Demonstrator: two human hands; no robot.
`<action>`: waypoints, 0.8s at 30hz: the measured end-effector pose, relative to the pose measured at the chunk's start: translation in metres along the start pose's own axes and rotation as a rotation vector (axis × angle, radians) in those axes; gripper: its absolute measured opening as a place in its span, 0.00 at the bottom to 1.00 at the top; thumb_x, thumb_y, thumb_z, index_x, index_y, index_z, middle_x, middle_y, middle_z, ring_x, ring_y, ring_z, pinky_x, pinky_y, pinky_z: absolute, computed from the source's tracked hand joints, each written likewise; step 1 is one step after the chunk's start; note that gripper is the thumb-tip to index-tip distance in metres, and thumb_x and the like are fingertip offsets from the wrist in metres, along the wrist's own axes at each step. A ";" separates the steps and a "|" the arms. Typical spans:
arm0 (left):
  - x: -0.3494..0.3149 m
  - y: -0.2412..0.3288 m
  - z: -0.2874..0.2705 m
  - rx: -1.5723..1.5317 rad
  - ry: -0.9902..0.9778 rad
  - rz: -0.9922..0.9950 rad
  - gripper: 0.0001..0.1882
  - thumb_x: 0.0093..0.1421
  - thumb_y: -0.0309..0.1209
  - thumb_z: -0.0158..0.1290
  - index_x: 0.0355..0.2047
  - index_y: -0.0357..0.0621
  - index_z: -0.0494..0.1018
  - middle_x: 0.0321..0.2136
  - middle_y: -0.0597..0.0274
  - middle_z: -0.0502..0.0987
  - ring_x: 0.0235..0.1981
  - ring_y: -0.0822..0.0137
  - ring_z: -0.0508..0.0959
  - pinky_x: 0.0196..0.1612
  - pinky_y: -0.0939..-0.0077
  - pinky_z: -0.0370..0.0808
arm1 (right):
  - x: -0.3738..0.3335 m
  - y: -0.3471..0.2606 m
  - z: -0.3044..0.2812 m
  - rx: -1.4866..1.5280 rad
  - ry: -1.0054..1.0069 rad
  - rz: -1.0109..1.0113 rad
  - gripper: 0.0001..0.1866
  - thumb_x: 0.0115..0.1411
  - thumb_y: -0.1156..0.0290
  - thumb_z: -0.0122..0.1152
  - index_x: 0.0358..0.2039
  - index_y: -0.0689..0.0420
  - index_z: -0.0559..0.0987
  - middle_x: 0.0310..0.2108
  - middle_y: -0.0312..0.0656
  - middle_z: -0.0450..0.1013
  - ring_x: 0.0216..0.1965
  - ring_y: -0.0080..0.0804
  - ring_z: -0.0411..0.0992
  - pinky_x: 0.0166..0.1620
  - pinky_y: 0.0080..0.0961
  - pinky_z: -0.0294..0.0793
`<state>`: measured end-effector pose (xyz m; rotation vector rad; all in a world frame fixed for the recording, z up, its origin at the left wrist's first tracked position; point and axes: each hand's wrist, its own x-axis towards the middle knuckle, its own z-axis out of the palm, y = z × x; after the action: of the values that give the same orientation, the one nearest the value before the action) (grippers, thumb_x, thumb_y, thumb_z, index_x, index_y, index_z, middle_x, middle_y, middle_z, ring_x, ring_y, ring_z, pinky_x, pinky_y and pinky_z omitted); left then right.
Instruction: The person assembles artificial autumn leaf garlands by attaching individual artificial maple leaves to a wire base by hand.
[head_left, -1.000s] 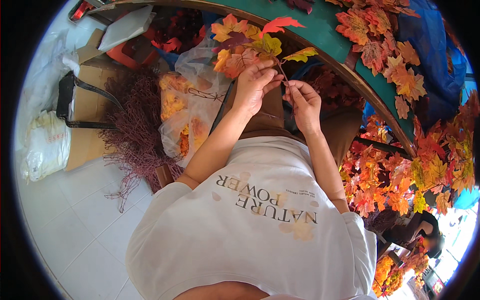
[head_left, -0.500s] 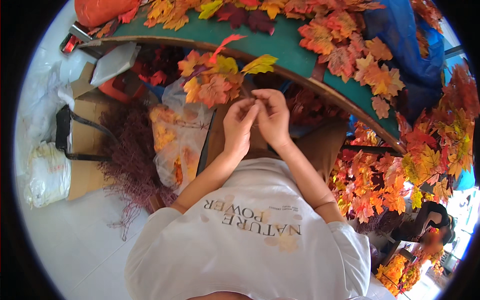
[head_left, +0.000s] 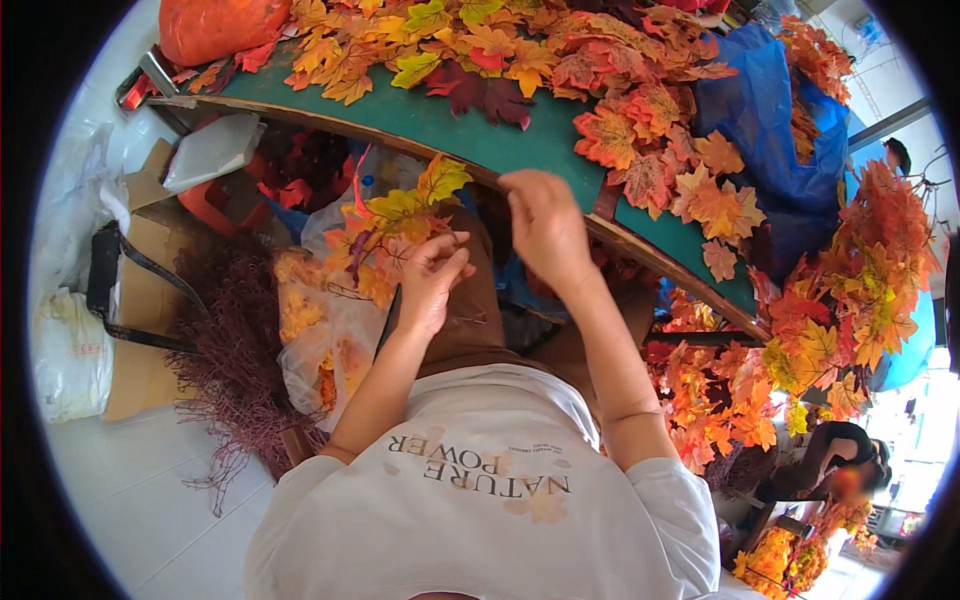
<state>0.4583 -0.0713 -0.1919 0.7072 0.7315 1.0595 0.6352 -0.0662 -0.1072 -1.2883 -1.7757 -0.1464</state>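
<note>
My left hand (head_left: 432,285) pinches the thin stem of an artificial maple-leaf spray (head_left: 385,240) with yellow, orange and purple leaves. It hangs over my lap, below the table edge. My right hand (head_left: 548,225) is lifted apart from it, by the table's front edge, fingers bent and slightly blurred. Whether it holds anything is hidden. Loose maple leaves (head_left: 625,135) in orange and red lie on the green tabletop (head_left: 545,150) ahead, with a dark purple leaf (head_left: 480,95) near the edge.
A blue plastic bag (head_left: 765,130) lies on the table at the right. To my left are purple twig bundles (head_left: 235,340), a clear bag of yellow leaves (head_left: 305,320) and a cardboard box (head_left: 150,350). Leaf garlands (head_left: 850,290) hang at the right. Another person (head_left: 835,465) is lower right.
My hands were together at the stem and have come apart. The left moved down and left with the spray; the right moved toward the table edge. The view has shifted.
</note>
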 end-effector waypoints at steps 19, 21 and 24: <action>0.023 0.022 -0.031 -0.335 -0.205 -0.219 0.08 0.58 0.23 0.52 0.39 0.40 0.70 0.28 0.63 0.73 0.25 0.74 0.74 0.28 0.80 0.74 | 0.139 0.119 0.057 -0.412 -0.116 0.188 0.10 0.54 0.71 0.54 0.34 0.62 0.78 0.31 0.54 0.74 0.34 0.49 0.73 0.40 0.38 0.73; 0.023 0.018 -0.035 -0.334 -0.188 -0.223 0.08 0.58 0.23 0.52 0.39 0.41 0.70 0.28 0.63 0.73 0.25 0.74 0.73 0.28 0.80 0.73 | 0.137 0.115 0.058 -0.467 -0.155 0.170 0.10 0.53 0.72 0.55 0.35 0.61 0.78 0.32 0.52 0.74 0.36 0.48 0.72 0.40 0.37 0.73; 0.025 0.022 -0.041 -0.368 -0.196 -0.213 0.09 0.58 0.23 0.52 0.39 0.42 0.70 0.28 0.64 0.73 0.25 0.74 0.73 0.28 0.81 0.73 | 0.124 0.107 0.032 -0.639 -0.188 0.130 0.11 0.52 0.74 0.55 0.37 0.56 0.77 0.39 0.49 0.71 0.43 0.47 0.69 0.42 0.37 0.72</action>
<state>0.4222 -0.0344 -0.2018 0.3983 0.4157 0.8828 0.6975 0.0858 -0.0789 -1.9154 -1.8661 -0.5711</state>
